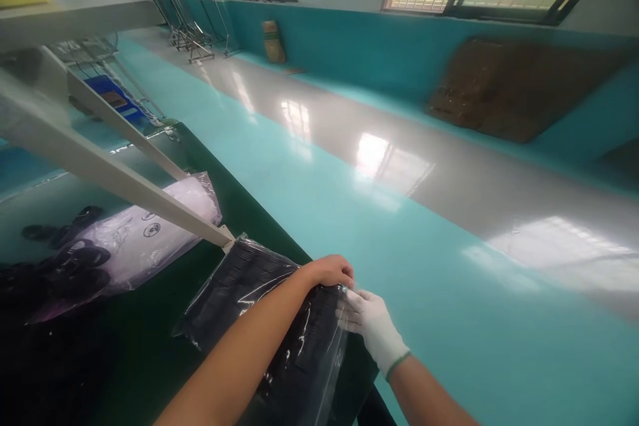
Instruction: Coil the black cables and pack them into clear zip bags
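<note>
A clear plastic bag with black contents [229, 293] lies on the dark green table [249, 210], its right edge near the table's edge. My bare left hand [332, 271] reaches across the bag, fingers closed on its upper right corner. Beside it, my right hand [372, 323], in a white glove with a green cuff, has its fingers at the same corner and along the bag's right edge. The plastic lies between the fingers and thumb of the gloved hand. My left forearm hides part of the bag.
Behind the bag, a slanting pale metal brace [134, 183] meets the table. At the left lie a plastic bag with white contents [164, 223] and dark round items [82, 263]. Metal racks [192, 33] and brown boards [509, 90] stand by the wall.
</note>
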Demonstrator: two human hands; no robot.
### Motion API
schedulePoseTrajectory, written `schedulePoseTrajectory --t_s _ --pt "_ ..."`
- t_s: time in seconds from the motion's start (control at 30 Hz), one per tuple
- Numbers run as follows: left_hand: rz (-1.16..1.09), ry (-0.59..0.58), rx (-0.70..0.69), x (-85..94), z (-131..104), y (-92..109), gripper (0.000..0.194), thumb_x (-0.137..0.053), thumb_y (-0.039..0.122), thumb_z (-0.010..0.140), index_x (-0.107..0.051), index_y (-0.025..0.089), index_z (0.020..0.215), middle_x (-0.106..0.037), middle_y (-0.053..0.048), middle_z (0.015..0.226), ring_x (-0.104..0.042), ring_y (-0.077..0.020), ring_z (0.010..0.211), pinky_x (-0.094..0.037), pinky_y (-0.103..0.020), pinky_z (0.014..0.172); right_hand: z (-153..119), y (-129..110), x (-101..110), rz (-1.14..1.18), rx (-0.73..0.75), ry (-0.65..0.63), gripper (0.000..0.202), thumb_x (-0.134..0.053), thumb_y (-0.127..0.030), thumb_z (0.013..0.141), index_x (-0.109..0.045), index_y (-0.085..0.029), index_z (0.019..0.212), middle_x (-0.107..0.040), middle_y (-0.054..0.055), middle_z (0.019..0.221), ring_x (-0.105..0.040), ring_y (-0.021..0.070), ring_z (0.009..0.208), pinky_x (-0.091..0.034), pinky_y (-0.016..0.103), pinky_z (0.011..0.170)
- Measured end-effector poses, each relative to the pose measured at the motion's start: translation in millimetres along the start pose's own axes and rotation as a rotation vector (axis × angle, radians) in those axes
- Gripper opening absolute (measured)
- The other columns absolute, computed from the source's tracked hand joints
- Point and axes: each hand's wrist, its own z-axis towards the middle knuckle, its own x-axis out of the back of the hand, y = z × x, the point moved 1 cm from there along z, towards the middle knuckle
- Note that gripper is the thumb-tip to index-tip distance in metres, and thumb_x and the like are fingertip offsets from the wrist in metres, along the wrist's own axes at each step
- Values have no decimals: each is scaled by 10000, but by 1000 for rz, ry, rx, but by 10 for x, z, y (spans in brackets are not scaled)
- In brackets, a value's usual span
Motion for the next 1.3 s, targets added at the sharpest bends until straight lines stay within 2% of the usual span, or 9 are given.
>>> schedulePoseTrajectory --t_s 0.37,0.53,0.67,0.87,1.07,1.2,1.3 --pt "72 47 42 1 1 119 130 -632 297 671 -648 169 650 -596 18 625 -504 -120 623 -355 -220 549 -5 63 -64 -90 -3 51 119 -537 -215 800 -498 -153 707 -493 -59 459 -512 94 383 -452 232 428" --pt "112 23 12 -20 32 110 176 -624 321 740 -620 147 713 -591 20 675 -531 -117 654 -412 -247 608 -38 128 -95 -87 -41 33 195 -502 -282 863 -502 -152 717 -457 -94 490 -455 54 383 -420 195 417" --pt "146 -7 -15 -48 65 86 211 -593 339 796 -602 130 772 -592 12 740 -555 -121 699 -458 -286 663 -89 226 -100 -32 -56 22 199 -525 -285 836 -468 -167 686 -396 -111 449 -396 47 340 -393 192 395" --pt "155 -14 -63 -89 96 39 226 -565 350 823 -597 126 807 -601 1 789 -569 -125 731 -474 -297 682 -231 471 -88 72 -71 -8 226 -634 -250 695 -418 -194 656 -382 -105 417 -378 47 321 -398 208 405" --pt "164 -7 -96 -94 77 51 221 -571 346 818 -596 127 797 -603 -3 805 -567 -126 738 -473 -297 684 -410 786 -106 101 -133 -22 247 -621 -213 697 -383 -202 633 -379 -99 411 -360 48 314 -407 224 401" --pt "162 -16 -103 -102 60 76 215 -574 341 815 -596 128 790 -600 -2 804 -563 -127 739 -470 -299 687 -545 1017 -116 81 -180 -34 229 -632 -203 698 -406 -199 660 -450 -68 460 -436 70 354 -433 234 427" --pt "143 -14 -101 -109 44 87 202 -587 330 800 -598 130 778 -598 -1 793 -551 -121 721 -457 -285 665 -615 1179 -121 64 -233 -57 214 -624 -200 707 -413 -200 669 -453 -64 457 -428 69 343 -404 210 402"
